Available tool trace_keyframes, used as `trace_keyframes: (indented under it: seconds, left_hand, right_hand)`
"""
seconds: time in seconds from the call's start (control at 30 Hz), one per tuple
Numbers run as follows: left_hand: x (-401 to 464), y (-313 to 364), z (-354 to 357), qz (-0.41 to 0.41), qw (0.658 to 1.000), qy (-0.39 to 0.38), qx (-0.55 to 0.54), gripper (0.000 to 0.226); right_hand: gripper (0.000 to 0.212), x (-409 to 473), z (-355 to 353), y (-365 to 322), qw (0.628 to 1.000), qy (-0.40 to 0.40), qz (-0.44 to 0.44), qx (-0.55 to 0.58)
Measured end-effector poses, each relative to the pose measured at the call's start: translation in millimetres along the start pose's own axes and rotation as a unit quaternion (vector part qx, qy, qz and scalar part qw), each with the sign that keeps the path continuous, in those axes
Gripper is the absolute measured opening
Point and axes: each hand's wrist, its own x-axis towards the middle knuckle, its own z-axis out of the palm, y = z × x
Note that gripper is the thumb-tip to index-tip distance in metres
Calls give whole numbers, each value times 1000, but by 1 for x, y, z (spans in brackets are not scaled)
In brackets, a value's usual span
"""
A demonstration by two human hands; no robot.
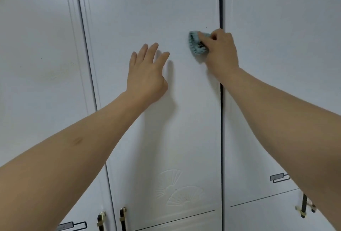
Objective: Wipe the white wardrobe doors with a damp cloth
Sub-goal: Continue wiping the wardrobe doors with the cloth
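The cloth is a small blue-grey fluffy thing, bunched up under the right hand and pressed against the middle door, right by that door's right edge where the dark gap runs down. The fingers are curled over it and pinching it, so only the left part of the wad sticks out. It looks soft and light, so it should squash flat and follow the panel fine; the best hold is probably the one she's got, a full handful from behind with the palm pushing. If it's damp it'll likely drag a bit on the smooth finish.

The left hand is flat on the same door, a bit lower and to the left, fingers straight and spread, holding nothing, probably just bracing.

Count-wise: one cloth, two hands, three door panels in view, namely the left door, the middle one and the right door. There are three dark-and-gold handles low down, two near the bottom left and one at the bottom right. The middle door has an embossed fan pattern near the bottom.
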Motion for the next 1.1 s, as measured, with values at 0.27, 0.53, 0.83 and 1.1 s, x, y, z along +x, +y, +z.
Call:
trace_keyframes:
  seconds: [0.27, 0.53, 0.83, 1.1]
  left_hand:
    - [-16, 8, 12, 23, 1000, -19, 4, 73]
    - [-40, -10, 10, 37, 998, -52, -9, 61]
    - [-74, -100, -51, -34, 997, -9, -71, 58]
    - [-93, -157, -72, -68, 993, 8, -92, 53]
  right_hand:
    - [59, -180, 36, 17, 1000, -28, -8, 3]
    - [57, -256, 49, -40, 957, -224, -180, 35]
    - [56, -56, 27, -78, 989, -14, 137, 47]
    - [60, -53, 74, -205, 994, -76, -52, 63]
